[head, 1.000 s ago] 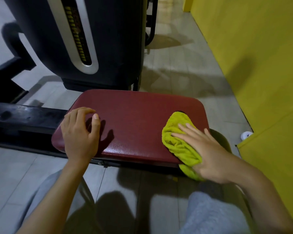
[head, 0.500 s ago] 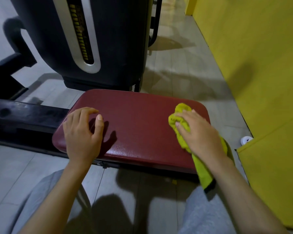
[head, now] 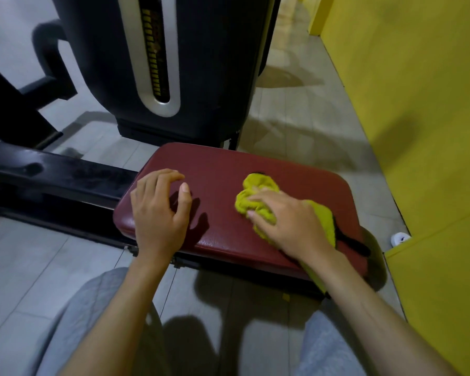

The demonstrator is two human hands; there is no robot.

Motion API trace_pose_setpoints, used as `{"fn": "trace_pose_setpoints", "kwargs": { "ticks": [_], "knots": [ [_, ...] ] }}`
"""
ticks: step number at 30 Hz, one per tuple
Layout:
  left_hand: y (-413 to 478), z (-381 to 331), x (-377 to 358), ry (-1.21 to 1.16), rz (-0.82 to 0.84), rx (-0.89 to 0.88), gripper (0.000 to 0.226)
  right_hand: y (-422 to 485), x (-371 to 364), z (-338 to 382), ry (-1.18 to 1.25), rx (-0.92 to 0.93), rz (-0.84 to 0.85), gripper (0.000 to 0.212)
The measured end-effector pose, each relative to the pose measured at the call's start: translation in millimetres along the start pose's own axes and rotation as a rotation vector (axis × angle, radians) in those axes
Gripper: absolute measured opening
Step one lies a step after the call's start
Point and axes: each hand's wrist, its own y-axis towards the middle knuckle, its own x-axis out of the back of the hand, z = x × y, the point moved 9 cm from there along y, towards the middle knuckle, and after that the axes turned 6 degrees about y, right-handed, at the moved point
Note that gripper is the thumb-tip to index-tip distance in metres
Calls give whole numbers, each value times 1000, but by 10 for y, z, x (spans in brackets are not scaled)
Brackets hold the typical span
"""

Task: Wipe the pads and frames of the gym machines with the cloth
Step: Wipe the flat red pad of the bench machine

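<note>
Cloth [head: 257, 186] under R hand [head: 291, 226], on pad [head: 228, 164].

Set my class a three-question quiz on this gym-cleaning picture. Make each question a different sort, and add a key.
1. True or false: the left hand rests on the red pad and holds nothing.
2. What grips the yellow cloth?
A. the left hand
B. the right hand
C. both hands
3. Fill the gap: the wall to the right of the pad is painted ____.

Key: 1 true; 2 B; 3 yellow.
</note>
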Motion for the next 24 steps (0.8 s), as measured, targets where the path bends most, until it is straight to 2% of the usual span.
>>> {"fn": "trace_pose_setpoints", "kwargs": {
  "ticks": [2,4,7,9,12,15,18,20,22,24],
  "knots": [
    [1,71,84,-25,-27,25,30,-64,-151,314,60,148,54,38],
    [0,167,180,14,-29,35,29,62,-137,263,111,174,39,36],
    [-35,385,318,98,7,39,29,570,-39,-243,30,-36,-58,33],
    [-43,539,431,96,4,105,29,896,-30,-535,-39,-216,-113,33],
    [-47,705,561,29,-40,247,27,1079,-125,-427,-41,-303,-147,31],
    [-83,775,560,39,-7,254,29,919,-361,261,12,-148,-37,29],
    [-134,877,520,41,50,243,31,558,-646,1142,134,152,128,29],
    [-143,935,539,20,51,253,30,405,-730,1421,200,329,195,31],
    [-143,987,573,-9,44,277,29,515,-709,1333,274,335,230,33],
    [-159,1044,612,-32,35,307,28,845,-698,1028,282,228,184,38]
  ]
}}
